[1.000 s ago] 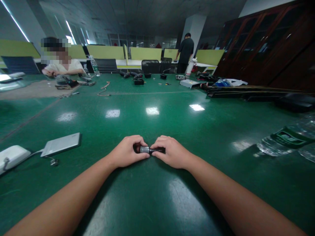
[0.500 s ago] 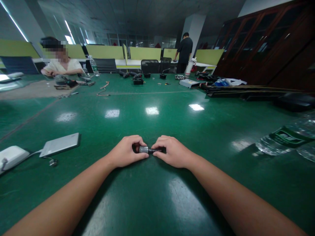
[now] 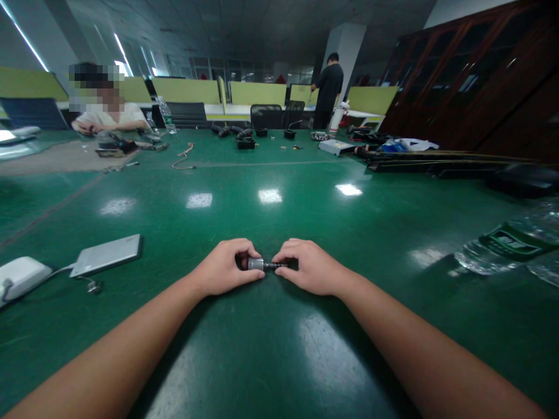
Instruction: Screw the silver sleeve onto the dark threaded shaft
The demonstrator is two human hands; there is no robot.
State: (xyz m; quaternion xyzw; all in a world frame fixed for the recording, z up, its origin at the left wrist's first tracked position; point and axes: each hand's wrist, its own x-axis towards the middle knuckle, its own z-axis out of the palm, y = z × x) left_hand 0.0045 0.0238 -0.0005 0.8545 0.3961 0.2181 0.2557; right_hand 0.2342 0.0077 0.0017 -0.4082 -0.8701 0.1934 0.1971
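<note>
Near the middle of the green table (image 3: pixel 262 337), my left hand (image 3: pixel 225 267) is closed around a small silvery metal cylinder (image 3: pixel 255 264), thumb in front and fingers behind. A thin dark ridged shaft (image 3: pixel 268 265) sticks out of the cylinder's right end, lying level. My right hand (image 3: pixel 312 267) pinches this shaft farther along, between thumb and forefinger; its far end is partly hidden in the hand. Whether the ridges are a thread or a spring I cannot tell. A short stretch of shaft shows between the two hands.
A silver power-bank-like box (image 3: pixel 107 256) and a white device (image 3: pixel 24 276) lie at left, joined by a cable. Clear plastic bottles (image 3: pixel 489 250) lie at right. Small black parts (image 3: pixel 246 144) sit farther back. One person (image 3: pixel 111 116) sits across the table; another (image 3: pixel 328 87) stands behind.
My right hand has shifted slightly to the right along the shaft, so a little more of it shows between the hands. My left hand keeps its hold on the cylinder.
</note>
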